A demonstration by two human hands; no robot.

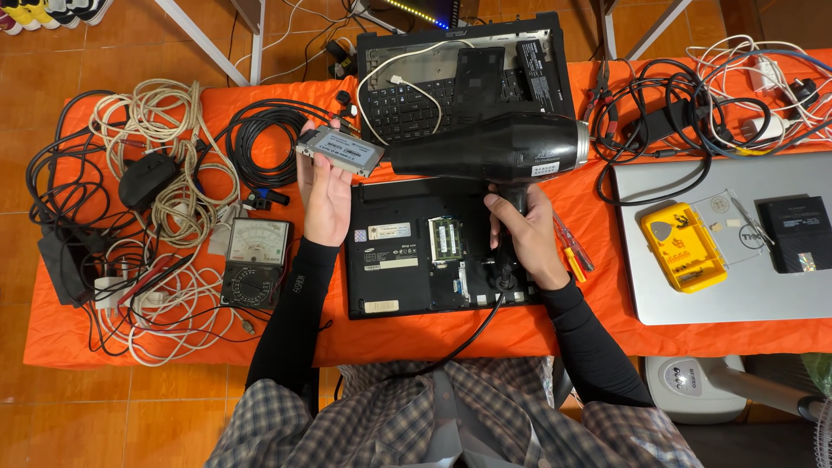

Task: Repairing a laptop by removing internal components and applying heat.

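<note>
1. In our left hand (327, 198) we've got a drive (340, 150): a thin, flat silver-grey slab with a pale label on its upper face, tilted so the right end dips a bit.
2. The drive sits up at the tips of the fingers (305, 149), above the palm. The fingers are pinching it from the left edge and underneath, hand turned palm-up.
3. It's held in the air over the orange counter (520, 334), just left of the dryer's nozzle, nearly touching it, and above the top-left corner of the open laptop (407, 260).
4. Our right hand (524, 234) has its fingers wrapped tight around the grip of the dryer (498, 147), a black hair-dryer type blower with a silver ring at the back end. The barrel lies sideways, nozzle pointing left at the drive. Its black cord runs down toward us.
5. The laptop lies bottom-up with the cover off, memory sticks and board showing, right under both hands.
6. Left of the left hand there's a meter (254, 263) with a dial, lying flat among cables.
</note>
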